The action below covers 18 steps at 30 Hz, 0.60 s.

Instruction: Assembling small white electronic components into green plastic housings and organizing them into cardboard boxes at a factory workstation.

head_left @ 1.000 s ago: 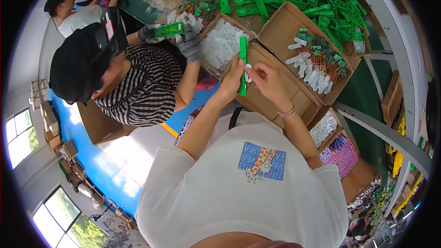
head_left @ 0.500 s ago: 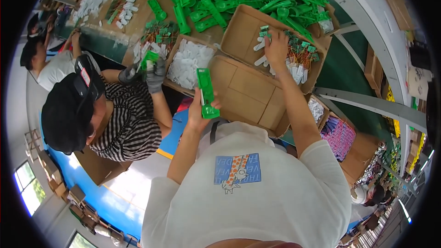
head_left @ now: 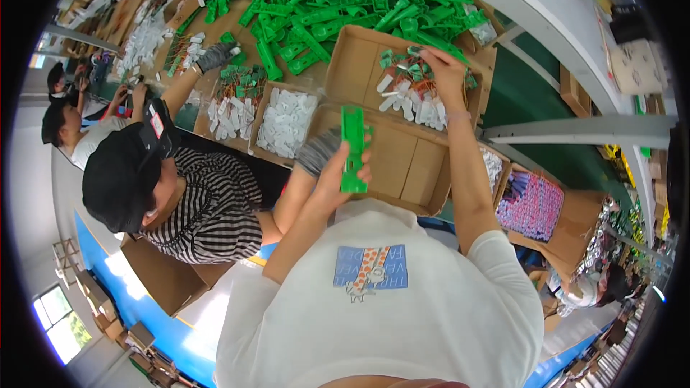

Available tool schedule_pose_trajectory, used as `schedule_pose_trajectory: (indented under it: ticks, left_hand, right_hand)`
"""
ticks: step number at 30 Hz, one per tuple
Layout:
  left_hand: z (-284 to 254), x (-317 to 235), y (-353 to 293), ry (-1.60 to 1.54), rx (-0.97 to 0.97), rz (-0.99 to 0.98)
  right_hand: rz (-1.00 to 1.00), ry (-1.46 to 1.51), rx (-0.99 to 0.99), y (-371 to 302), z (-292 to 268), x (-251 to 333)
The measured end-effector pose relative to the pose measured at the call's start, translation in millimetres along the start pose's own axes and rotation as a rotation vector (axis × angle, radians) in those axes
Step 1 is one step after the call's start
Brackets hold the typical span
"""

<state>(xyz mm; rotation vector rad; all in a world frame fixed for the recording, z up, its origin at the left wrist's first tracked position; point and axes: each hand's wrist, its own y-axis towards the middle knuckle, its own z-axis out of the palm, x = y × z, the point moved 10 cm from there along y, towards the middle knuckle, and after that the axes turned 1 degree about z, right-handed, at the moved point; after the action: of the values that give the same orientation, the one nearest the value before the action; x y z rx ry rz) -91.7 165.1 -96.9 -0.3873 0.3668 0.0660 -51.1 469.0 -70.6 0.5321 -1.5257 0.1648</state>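
My left hand is closed round a long green plastic housing, held upright over the lower part of an open cardboard box. Over the box's upper part, my right hand pinches a small green circuit board; its finer detail is too small to tell. Below those fingers lies a heap of white plastic pieces with orange wires and little green boards. A co-worker's grey-gloved hand is just behind my left hand, partly hidden by it.
A big pile of green housings covers the table's far side. Left of my box stands a carton of white pieces. The co-worker stands close at my left, another gloved hand stretched forward. A metal post crosses at right.
My right hand has lifted from the wired pieces with a circuit board between its fingers. My left hand has shifted right with the housing and turned it. The co-worker's gloved hands have moved apart.
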Motion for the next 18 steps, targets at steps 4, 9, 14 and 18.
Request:
schedule_pose_trajectory:
  ticks: [4, 9, 14, 18]
  left_hand:
    - [9.0, -23.9, 12.0, 0.367, -0.120, 0.155]
    - [61.3, -76.7, -2.0, 0.806, -0.262, 0.573]
    - [145.1, -75.9, -7.9, 0.851, -0.157, 0.813]
    - [146.8, -52.8, -9.0, 0.817, -0.145, 0.753]
  right_hand:
    - [0.167, 0.210, 0.001, -5.7, -16.5, 10.0]
    - [0.073, 0.274, 0.263, -59.4, 15.6, 102.4]
    - [0.313, 0.531, 0.363, -142.3, 28.8, 118.3]
    - [0.217, 0.501, 0.292, -166.0, 18.7, 123.6]
